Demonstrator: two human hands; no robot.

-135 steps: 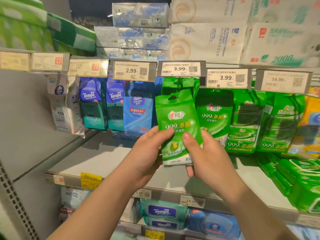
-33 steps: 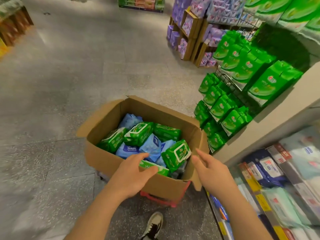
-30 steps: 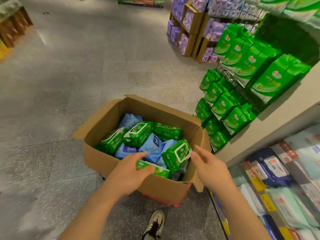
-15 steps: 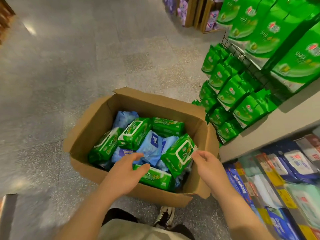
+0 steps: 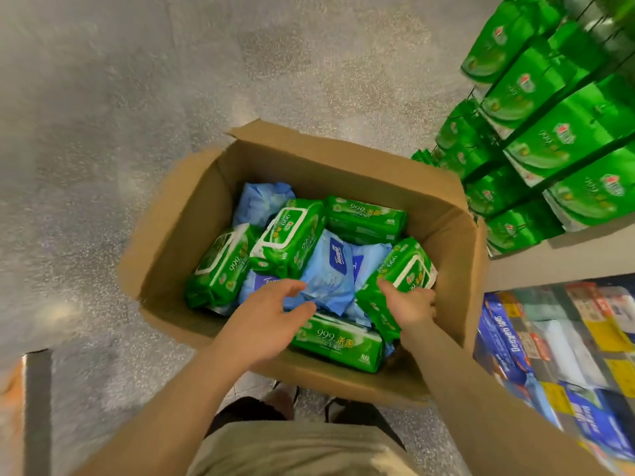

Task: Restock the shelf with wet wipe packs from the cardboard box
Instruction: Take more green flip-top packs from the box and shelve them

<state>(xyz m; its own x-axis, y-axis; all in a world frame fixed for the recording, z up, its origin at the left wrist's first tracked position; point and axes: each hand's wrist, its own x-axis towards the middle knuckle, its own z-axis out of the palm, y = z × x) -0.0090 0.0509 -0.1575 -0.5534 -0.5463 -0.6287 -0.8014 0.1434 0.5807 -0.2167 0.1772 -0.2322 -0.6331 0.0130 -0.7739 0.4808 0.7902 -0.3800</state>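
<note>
Wet wipe packs fill the cardboard box (image 5: 446,228), where the right hand (image 5: 410,305) curls round a tilted green pack (image 5: 400,269), while the left hand (image 5: 264,321), fingers spread and holding nothing, hovers beside it above a blue pack (image 5: 326,273).

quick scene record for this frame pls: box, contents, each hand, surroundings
box: open cardboard box on the floor, flaps up
contents: green wet wipe packs and blue packs, jumbled
right hand: right hand grips the tilted green pack by the box's right wall
left hand: left hand open, fingers spread over a blue Tempo pack, holding nothing
surroundings: hanging green pouches at right; lower shelf of blue packs
</note>
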